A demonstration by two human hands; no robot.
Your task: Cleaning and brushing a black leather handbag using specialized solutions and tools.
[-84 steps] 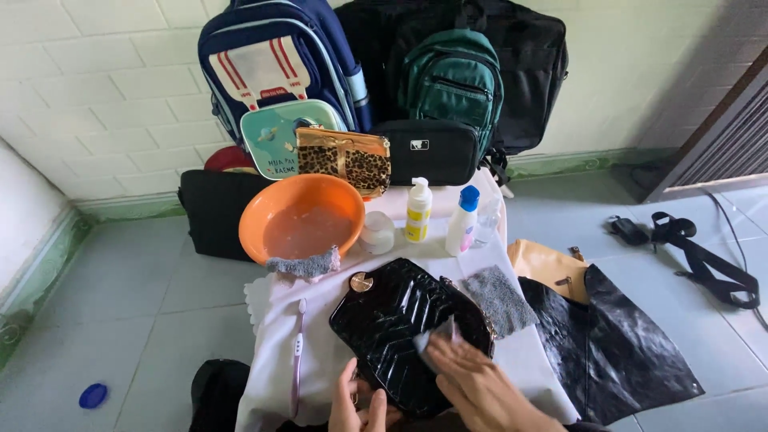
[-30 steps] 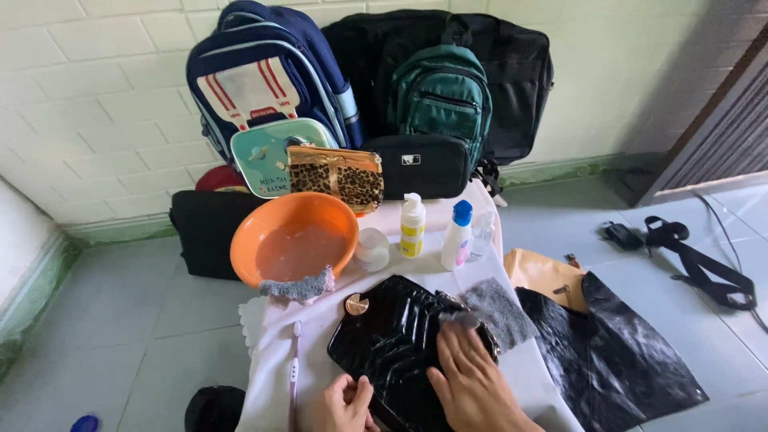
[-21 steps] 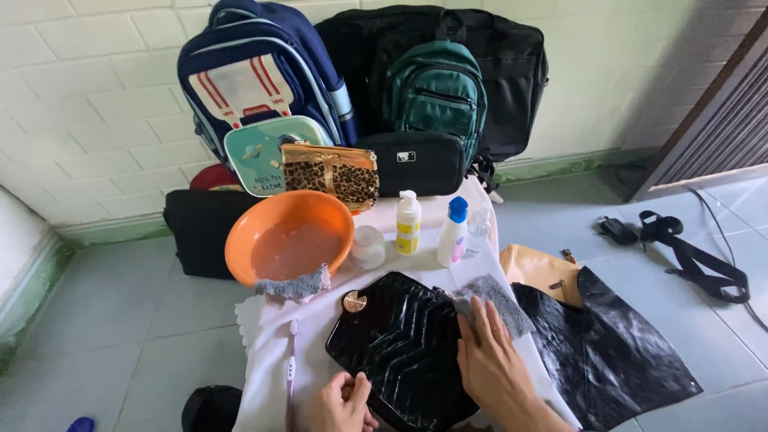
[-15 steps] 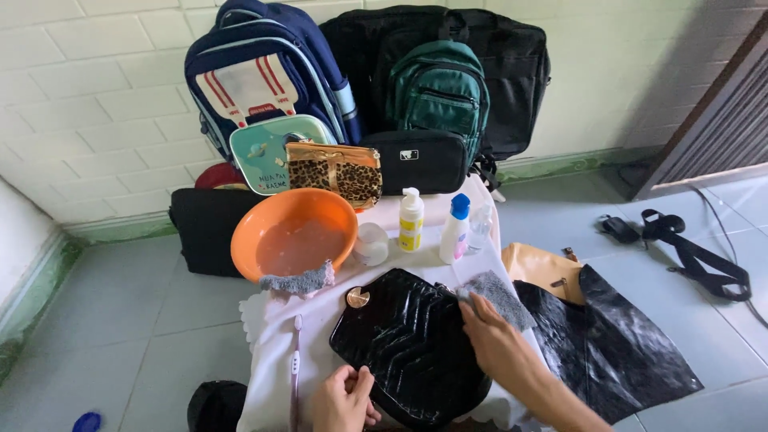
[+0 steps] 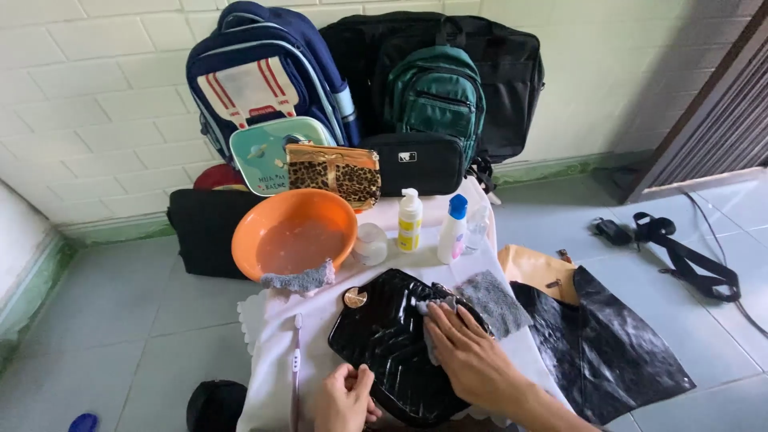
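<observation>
I am wiping the glossy black quilted handbag, which lies flat on the white cloth-covered table at lower centre of the frame. My right hand presses a small grey wipe onto the bag's upper right part, fingers spread flat over it. My left hand, at the bottom edge, pinches the bag's near left rim with curled fingers to steady it. By my judgement the wipe-down is midway; the next stroke calls for firm, even pressure along the chevron ridges. The bag looks slick and stiff, with a round gold clasp. A fuzzy grey cloth lies just right of it, an orange plastic basin above left, and a toothbrush to the left.
</observation>
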